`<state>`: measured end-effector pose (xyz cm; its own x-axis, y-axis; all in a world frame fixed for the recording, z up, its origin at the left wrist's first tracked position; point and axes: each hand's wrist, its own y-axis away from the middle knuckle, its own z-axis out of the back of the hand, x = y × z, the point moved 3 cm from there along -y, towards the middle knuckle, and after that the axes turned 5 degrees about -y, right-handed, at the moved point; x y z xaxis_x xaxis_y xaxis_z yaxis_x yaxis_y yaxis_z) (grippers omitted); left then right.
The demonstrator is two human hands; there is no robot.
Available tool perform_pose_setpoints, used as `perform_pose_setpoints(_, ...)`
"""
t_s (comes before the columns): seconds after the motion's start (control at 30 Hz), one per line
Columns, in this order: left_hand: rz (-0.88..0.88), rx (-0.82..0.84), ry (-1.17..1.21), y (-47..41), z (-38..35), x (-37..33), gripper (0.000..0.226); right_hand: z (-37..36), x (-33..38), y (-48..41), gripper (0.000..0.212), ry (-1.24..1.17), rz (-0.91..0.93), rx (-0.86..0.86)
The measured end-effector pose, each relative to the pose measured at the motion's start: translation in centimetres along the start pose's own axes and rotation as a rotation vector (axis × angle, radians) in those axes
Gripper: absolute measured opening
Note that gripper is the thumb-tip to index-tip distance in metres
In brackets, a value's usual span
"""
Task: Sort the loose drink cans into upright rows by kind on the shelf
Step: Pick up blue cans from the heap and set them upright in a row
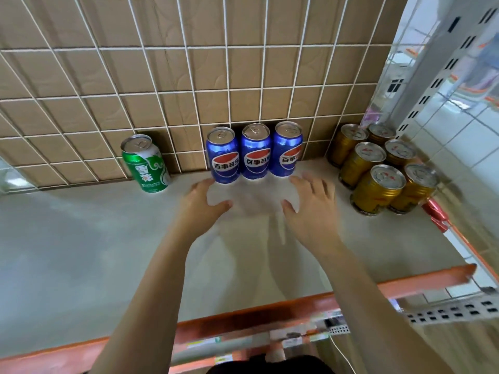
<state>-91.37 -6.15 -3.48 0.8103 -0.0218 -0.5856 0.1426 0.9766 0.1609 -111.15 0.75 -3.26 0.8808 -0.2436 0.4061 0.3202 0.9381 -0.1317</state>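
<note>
Blue cans point(255, 153): three, upright, in one tight row at 12 o'clock, sides touching, backs at the wire grid point(189, 90). Glossy blue cylinders, round red-white-blue logo facing out, bare aluminium lids with pull tabs.

Green can point(145, 164): alone at 10 o'clock, well apart from the blue row, standing on its base near the grid. Shiny green with white print, silver lid.

Gold cans point(378, 171): six visible at 2 o'clock, packed two abreast in the shelf's back-right corner, upright and touching. Metallic gold bodies, silver lids with red marks.

Shelf point(81, 238): flat, pale, matte surface. Orange rail point(405, 282) along the front edge. The grid is thin white wire in rectangular cells, with brown cardboard point(162, 28) behind it. Perforated grey metal upright point(432, 85) at 2 o'clock. Crumpled shiny red object point(436, 213) at 3 o'clock on the shelf edge, just beside the gold cans; can't tell what it is.

Left hand point(205, 202): palm down just in front of the leftmost blue can, fingers loose and apart, holding nothing. Can't tell whether the fingertips touch the can's base.

Right hand point(313, 203): palm down in front of the rightmost blue can, fingers spread, holding nothing, clear of the cans.
</note>
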Motion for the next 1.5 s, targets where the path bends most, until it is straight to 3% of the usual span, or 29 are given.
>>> perform_pose_setpoints(0.23, -0.004, 0.080, -0.054, 8.1, -0.1, 2.3, 0.065, -1.7, -0.5, 5.7, 0.060, 0.064, -0.025, 0.259)
perform_pose_setpoints(0.4, 0.018, -0.014, -0.062, 14.1, 0.4, 4.4, 0.066, -1.8, 1.9, 8.9, 0.055, 0.067, 0.150, 0.320)
perform_pose_setpoints(0.63, 0.252, -0.154, 0.051, 24.5, 1.5, 10.0, 0.067, -2.6, 8.4, 15.3, 0.045, 0.021, 0.483, 0.395)
perform_pose_setpoints(1.0, 0.555, -0.365, 0.155, 37.9, 6.9, 22.7, 0.067, -8.5, 24.2, 25.4, 0.043, -0.136, 0.858, 0.563)
perform_pose_setpoints(1.5, 0.699, -0.506, 0.190, 48.1, 18.6, 42.4, 0.058, -17.7, 48.0, 37.9, 0.047, -0.180, 0.966, 0.735)
